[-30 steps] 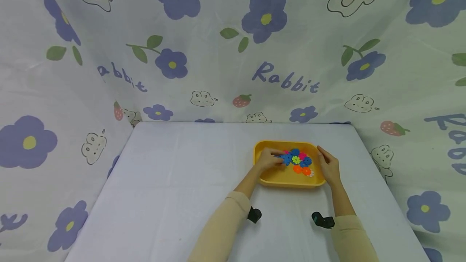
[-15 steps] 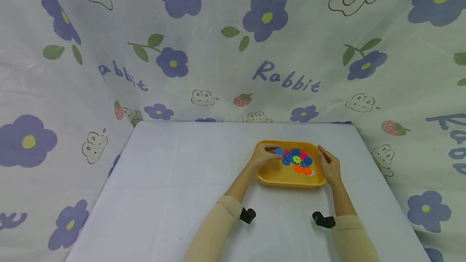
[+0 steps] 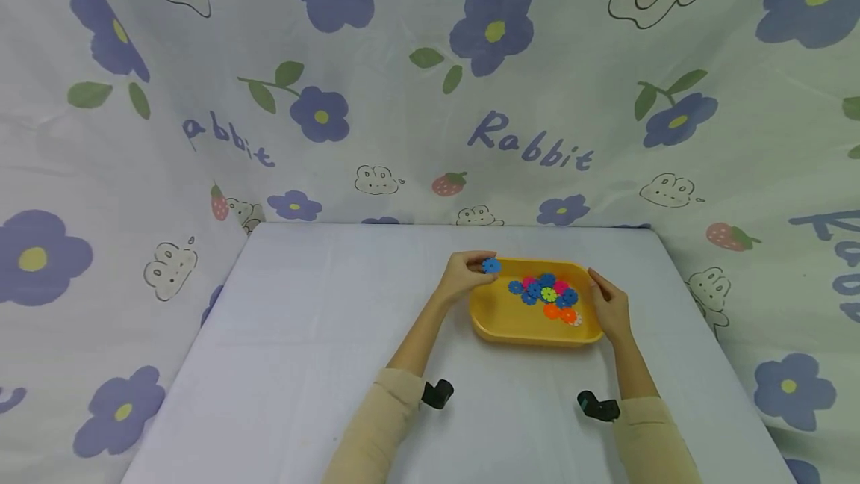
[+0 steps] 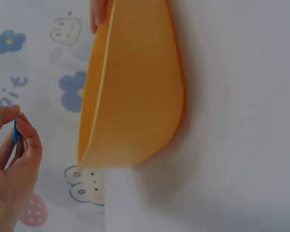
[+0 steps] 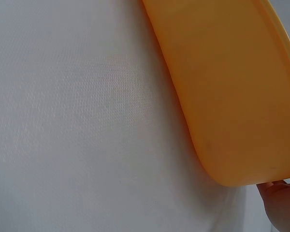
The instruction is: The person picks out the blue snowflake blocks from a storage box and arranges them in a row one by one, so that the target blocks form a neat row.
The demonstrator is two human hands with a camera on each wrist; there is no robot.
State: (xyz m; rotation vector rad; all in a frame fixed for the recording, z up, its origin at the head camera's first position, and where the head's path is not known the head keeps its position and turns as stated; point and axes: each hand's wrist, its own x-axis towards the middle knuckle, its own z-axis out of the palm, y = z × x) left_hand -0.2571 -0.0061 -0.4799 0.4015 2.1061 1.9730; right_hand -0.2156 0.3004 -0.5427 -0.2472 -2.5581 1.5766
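A blue notched plastic disc (image 3: 491, 266), a snowflake building piece, is pinched between the thumb and fingers of my left hand (image 3: 463, 276), over the tray's far left corner. In the left wrist view the disc (image 4: 16, 131) shows edge-on between the fingertips. My right hand (image 3: 610, 311) grips the right rim of the yellow tray (image 3: 500, 323); its fingers (image 5: 282, 205) also show against the end wall in the right wrist view. Inside the tray lies a cluster of similar discs (image 3: 548, 294) in blue, pink, yellow-green and orange, with a pale one at the near edge.
The tray stands on a white-covered table (image 3: 322, 334), right of its middle. A patterned curtain (image 3: 403, 118) with flowers and rabbits rises behind the table and along both sides. Black wrist cameras (image 3: 438, 394) stick out below each forearm.
My left hand has risen from the disc cluster and moved left to the tray's corner, carrying one blue disc. The right hand keeps its place at the rim.
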